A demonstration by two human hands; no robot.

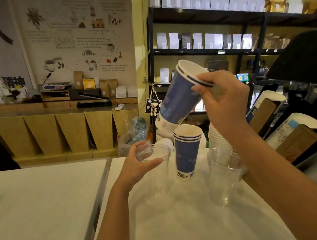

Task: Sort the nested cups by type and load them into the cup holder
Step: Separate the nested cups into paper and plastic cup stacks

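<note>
My right hand (225, 100) holds a nested pair of blue paper cups (178, 96) by the rim, tilted, mouth up and to the left, above the counter. My left hand (138, 164) grips the rim of a clear plastic cup (157, 168) standing on the white counter (179, 221). Between them stands an upright stack of blue paper cups (187, 151). A stack of clear plastic cups (223, 173) stands to the right, with a white cup stack (216, 136) behind it. The cup holder (277, 119) at the right edge has slanted tubes with cups in them.
A second white table (43, 202) lies left, separated by a narrow gap. Black shelving (205, 49) with bags stands behind. A plastic bag (134, 134) sits on the floor beyond the counter. A dark machine (299, 57) overhangs the right side.
</note>
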